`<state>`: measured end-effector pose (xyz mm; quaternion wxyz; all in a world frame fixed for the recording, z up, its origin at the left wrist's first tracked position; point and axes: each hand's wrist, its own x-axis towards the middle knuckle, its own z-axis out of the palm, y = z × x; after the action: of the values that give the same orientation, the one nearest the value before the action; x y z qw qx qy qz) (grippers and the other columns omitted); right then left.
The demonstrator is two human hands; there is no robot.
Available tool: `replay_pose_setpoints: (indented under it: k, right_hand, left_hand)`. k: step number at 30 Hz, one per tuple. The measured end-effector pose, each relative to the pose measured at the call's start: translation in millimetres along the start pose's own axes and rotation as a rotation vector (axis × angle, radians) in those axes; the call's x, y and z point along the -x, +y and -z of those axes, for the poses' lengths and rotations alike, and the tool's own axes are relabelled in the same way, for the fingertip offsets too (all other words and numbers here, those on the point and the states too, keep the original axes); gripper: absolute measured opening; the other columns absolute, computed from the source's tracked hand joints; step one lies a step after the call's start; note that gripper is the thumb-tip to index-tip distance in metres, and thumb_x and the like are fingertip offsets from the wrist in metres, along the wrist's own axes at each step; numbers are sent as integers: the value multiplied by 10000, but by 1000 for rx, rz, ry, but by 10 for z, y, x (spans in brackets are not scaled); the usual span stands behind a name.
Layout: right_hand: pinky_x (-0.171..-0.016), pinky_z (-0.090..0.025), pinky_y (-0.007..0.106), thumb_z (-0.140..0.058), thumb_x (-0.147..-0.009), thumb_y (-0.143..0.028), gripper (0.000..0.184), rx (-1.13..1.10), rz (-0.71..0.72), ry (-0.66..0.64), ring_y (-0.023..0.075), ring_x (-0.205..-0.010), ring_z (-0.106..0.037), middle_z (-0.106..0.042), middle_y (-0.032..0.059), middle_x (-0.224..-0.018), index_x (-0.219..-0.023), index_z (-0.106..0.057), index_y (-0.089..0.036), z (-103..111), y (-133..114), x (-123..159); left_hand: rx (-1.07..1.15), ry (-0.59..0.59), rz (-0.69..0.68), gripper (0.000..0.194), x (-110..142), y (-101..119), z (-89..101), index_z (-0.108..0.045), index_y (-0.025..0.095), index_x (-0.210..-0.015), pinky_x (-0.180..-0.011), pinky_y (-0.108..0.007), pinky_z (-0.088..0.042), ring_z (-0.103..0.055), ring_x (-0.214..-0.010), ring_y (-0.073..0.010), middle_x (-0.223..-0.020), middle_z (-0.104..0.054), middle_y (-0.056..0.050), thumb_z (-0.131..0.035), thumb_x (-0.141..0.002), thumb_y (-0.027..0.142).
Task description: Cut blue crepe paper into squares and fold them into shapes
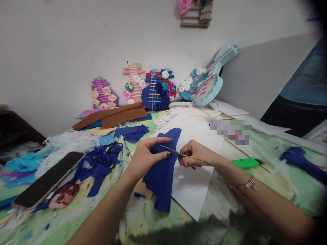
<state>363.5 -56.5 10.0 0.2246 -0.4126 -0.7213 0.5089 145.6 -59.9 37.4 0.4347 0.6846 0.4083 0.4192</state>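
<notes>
Blue sheet in left hand

Left hand, thumb and forefinger apart; right hand curled

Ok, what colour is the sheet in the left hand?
The sheet is deep blue; head view shows it.

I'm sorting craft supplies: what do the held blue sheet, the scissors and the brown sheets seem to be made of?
The blue sheet looks like matte paper or thin cloth: no shine, irregular edge. The scissors seem polished metal: bright, gold-toned glints. The brown sheets could be paper or felt: matte, softly creased.
</notes>
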Motion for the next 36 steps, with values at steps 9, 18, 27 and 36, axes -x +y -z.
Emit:
replay_pose_setpoints:
  k: [9, 18, 27, 36]
  right_hand:
    - [-314, -290, 156, -677, -699, -320, 206, 9, -18, 4, 62, -335, -400, -508, -34, -414, -689, -675, -114, 1, 20, -11]
    - [-328, -289, 160, -693, -702, -440, 340, 3, 18, 50, 59, -329, -388, -467, -42, -383, -705, -664, -102, 19, 6, 3]
    - [-359, -294, 164, -651, -694, -423, 319, 4, 84, 1, 67, -357, -416, -449, -49, -409, -721, -655, -105, 26, -32, 34]
    - [-376, -283, 174, -607, -673, -360, 267, 18, 99, -21, 63, -368, -394, -436, -55, -418, -720, -647, -100, 19, -98, 56]
  left_hand:
    - [17, 1, -13, 341, 0, -6, 7, -739, 239, -952, -606, -195, -477, -633, -743, -145, -852, -724, 6, -764, -624, 148]
    - [125, 9, -17, 354, -33, -69, 50, -717, 178, -1015, -652, -230, -488, -621, -715, -144, -822, -714, -38, -757, -675, 266]
    - [196, -2, 6, 328, -47, -39, 96, -731, 158, -980, -606, -202, -499, -637, -648, -127, -758, -727, -37, -762, -655, 196]
    - [198, -33, -5, 352, -40, -50, 106, -732, 174, -983, -656, -190, -502, -642, -715, -125, -812, -726, -35, -789, -636, 184]
